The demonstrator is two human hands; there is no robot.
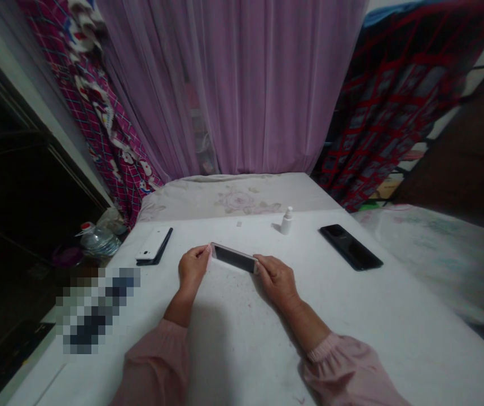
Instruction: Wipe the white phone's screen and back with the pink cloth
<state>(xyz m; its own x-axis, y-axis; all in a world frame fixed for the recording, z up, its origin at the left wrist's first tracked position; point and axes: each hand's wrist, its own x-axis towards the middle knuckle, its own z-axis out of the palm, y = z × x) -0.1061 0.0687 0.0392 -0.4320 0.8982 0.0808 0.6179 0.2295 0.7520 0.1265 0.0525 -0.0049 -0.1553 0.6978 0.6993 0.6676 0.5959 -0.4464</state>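
A smartphone [234, 259] with a dark screen and pale frame is held sideways just over the white tabletop. My left hand [192, 267] pinches its left end, and a bit of something pink shows by the fingertips there. The other end is gripped between the thumb and fingers of my right hand [278, 280]. Beyond my right hand stands a small white bottle [285, 222] with a cap. To the left of my left hand, a white phone [150, 243] lies on a dark, flat one. Farther right rests a large black phone [350, 247].
A white cover [263, 349] lies over the table, with a flowered cloth [242, 197] at its far end. A small pale square [239, 224] lies near the bottle. Purple curtains [246, 84] hang behind. A plastic water bottle [98, 239] stands beyond the left edge. One patch at left is blurred out.
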